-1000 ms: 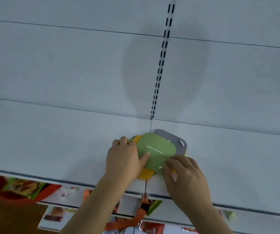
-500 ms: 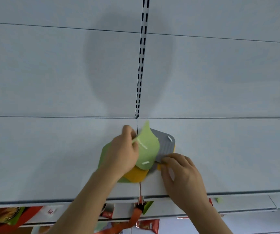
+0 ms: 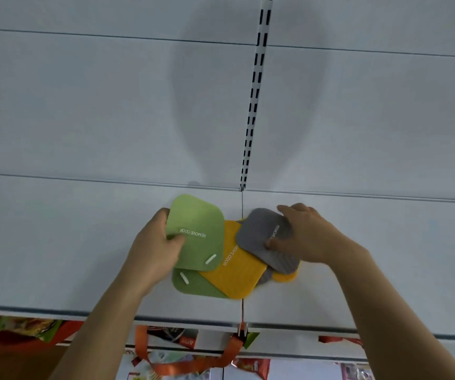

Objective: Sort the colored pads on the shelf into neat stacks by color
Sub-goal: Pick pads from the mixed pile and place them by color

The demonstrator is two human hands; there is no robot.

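**Pads half fanned out, both hands on the pile**

Pile sits mid-shelf on the white shelf board [image 3: 56, 242], straddling the centre seam, nearer the front edge than the back wall.

L hand [image 3: 155, 250] pinches the top light-green square felt pad w/ rounded corners [image 3: 196, 231] at its left edge: thumb on top, fingers hidden underneath. That pad looks tilted up off the pile, but I can't tell for sure. A second green pad [image 3: 193, 283] lies flat below it, toward the front edge. An orange-yellow felt pad [image 3: 234, 272] overlaps that one, w/ another orange-yellow corner [image 3: 286, 277] poking out at the right.

R hand [image 3: 303, 237] holds the dark-grey felt pad [image 3: 259, 237] at its right edge, thumb pressed on top, fingers curled over the far edge. A ribbed grey pad [image 3: 284, 260] lies just beneath it.

Handling, my read: thin, light, soft; they flex rather than hold shape. Felt grips felt, so sliding one likely drags its neighbour, and lifting clear is safer. Best hold is an edge or corner pinch, thumb over, fingers under. Not fragile. The white tags on the green pads could snag.

Sorting looks barely begun: colours are still interleaved, no clean stack yet. Below the front edge there's an orange strap [image 3: 182, 363] and snack packets [image 3: 251, 366].
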